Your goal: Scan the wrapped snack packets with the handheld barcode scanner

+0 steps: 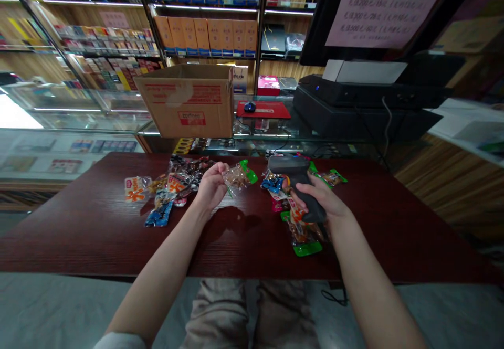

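My left hand [211, 185] pinches a small clear snack packet with a green end [240, 175], lifted just above the dark red table [98, 233]. My right hand [317, 198] grips the handle of a dark grey barcode scanner [291, 173], whose head points left towards that packet. Under and around my right hand lies a heap of snack packets [303, 233], some with green ends. To the left of my left hand lies another scatter of packets [169, 191], orange, blue and dark.
A cardboard box [189, 99] stands on the glass counter behind the table. A red mouse pad with a mouse [263, 109] and a black printer [354, 102] sit to its right. Shelves of boxed goods [205, 29] fill the back wall. My knees [252, 312] show below the table edge.
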The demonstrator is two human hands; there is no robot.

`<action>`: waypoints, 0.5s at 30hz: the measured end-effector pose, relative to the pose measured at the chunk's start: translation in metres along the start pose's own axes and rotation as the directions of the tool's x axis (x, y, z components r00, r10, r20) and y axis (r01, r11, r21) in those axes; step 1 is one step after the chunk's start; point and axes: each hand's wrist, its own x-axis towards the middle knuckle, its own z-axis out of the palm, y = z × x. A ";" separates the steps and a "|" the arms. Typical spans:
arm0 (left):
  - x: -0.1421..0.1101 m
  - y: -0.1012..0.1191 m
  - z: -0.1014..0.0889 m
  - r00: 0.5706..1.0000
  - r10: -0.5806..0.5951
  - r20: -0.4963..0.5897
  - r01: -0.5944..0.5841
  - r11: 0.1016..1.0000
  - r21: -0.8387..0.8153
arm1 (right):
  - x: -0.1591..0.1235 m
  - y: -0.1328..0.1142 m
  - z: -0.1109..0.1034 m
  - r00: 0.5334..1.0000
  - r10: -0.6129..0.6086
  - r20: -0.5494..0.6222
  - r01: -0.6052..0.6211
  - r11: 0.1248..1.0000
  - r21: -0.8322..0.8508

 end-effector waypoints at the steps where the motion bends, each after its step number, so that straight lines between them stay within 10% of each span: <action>1: -0.001 0.002 0.001 1.000 0.014 0.003 -0.014 1.000 0.003 | 0.000 0.002 0.002 1.000 0.000 0.013 0.000 1.000 0.019; 15: -0.015 0.017 0.007 0.981 0.154 0.117 -0.167 0.980 0.110 | -0.013 0.014 0.011 0.999 -0.035 0.031 0.032 0.996 0.081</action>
